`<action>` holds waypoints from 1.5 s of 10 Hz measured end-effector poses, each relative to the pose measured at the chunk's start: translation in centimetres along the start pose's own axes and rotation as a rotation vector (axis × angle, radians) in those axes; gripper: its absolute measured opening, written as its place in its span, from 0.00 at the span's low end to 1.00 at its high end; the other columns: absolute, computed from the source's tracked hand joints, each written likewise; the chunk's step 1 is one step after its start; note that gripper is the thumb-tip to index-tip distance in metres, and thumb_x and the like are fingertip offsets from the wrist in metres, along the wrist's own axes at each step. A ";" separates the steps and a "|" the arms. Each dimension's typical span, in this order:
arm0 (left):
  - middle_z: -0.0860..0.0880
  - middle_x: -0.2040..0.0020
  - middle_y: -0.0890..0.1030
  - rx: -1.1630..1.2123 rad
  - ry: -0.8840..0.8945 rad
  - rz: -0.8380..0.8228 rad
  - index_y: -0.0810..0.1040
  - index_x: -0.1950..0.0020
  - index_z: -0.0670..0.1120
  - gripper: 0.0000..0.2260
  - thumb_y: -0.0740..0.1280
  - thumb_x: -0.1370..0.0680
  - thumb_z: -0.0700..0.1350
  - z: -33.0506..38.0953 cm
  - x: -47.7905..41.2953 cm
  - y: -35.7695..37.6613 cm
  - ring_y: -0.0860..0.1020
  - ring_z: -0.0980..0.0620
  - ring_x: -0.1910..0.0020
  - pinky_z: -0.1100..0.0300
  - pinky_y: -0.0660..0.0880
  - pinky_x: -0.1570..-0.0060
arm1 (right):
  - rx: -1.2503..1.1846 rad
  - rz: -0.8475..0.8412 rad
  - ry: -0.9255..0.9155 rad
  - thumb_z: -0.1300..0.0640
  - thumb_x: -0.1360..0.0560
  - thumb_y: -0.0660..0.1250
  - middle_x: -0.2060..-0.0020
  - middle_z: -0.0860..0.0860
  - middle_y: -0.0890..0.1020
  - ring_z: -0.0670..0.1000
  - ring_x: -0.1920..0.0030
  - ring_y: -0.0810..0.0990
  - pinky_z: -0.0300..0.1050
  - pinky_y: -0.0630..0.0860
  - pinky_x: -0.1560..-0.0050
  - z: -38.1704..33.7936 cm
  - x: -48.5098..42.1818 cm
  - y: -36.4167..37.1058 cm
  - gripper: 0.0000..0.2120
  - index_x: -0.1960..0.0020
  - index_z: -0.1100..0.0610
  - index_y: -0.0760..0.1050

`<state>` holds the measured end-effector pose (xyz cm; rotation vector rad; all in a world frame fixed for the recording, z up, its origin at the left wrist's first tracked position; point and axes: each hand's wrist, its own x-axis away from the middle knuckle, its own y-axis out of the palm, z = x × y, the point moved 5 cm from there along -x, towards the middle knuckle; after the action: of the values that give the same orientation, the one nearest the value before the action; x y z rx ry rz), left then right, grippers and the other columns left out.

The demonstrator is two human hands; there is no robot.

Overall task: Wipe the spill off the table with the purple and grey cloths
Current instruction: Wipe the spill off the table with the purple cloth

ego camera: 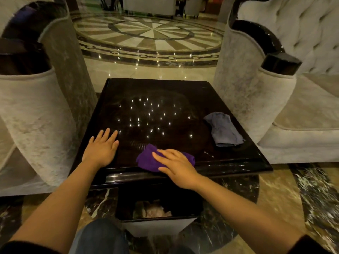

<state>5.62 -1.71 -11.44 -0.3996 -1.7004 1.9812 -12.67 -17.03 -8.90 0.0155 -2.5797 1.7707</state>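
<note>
Wiping is under way: the right hand (177, 166), fingers flat, presses the purple cloth (146, 159) at the table (238, 162) near edge. Left hand (100, 148) rests open-fingered near the near-left corner; next the grey cloth (222, 129), by the right edge, likely needs picking up.

Both bare forearms reach forward, the left hand (102, 147) lying flat with fingers spread, the right hand (176, 166) palm-down, fingers extended and angled leftward.
</note>
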 end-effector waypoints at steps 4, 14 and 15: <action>0.46 0.22 0.48 -0.006 0.008 -0.016 0.47 0.25 0.50 0.23 0.45 0.19 0.52 0.1 -0.1 -0.1 0.46 0.46 0.24 0.47 0.47 0.26 | -0.496 0.125 0.043 0.61 0.22 0.57 0.33 0.57 0.71 0.52 0.32 0.65 0.34 0.56 0.35 -3.3 0.5 -0.4 0.17 0.34 0.58 0.68; 0.45 0.22 0.48 -0.014 0.015 -0.006 0.47 0.25 0.49 0.23 0.45 0.19 0.51 0.1 0.1 -0.1 0.46 0.46 0.24 0.47 0.47 0.26 | 0.003 0.015 0.437 0.45 0.22 0.52 0.25 0.54 0.52 0.53 0.25 0.48 0.50 0.41 0.27 11.3 2.1 -4.0 0.27 0.27 0.52 0.49; 0.45 0.22 0.48 -0.015 0.019 -0.010 0.47 0.25 0.49 0.23 0.45 0.19 0.51 0.2 0.2 -0.2 0.46 0.46 0.24 0.47 0.47 0.26 | 0.003 -0.007 0.385 0.46 0.21 0.51 0.25 0.54 0.52 0.53 0.25 0.49 0.50 0.41 0.27 9.6 1.5 -3.3 0.26 0.27 0.53 0.49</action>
<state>5.41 -1.75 -11.22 -0.4133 -1.7029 1.9526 -14.19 -27.18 -9.25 -0.2867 -2.2985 1.5877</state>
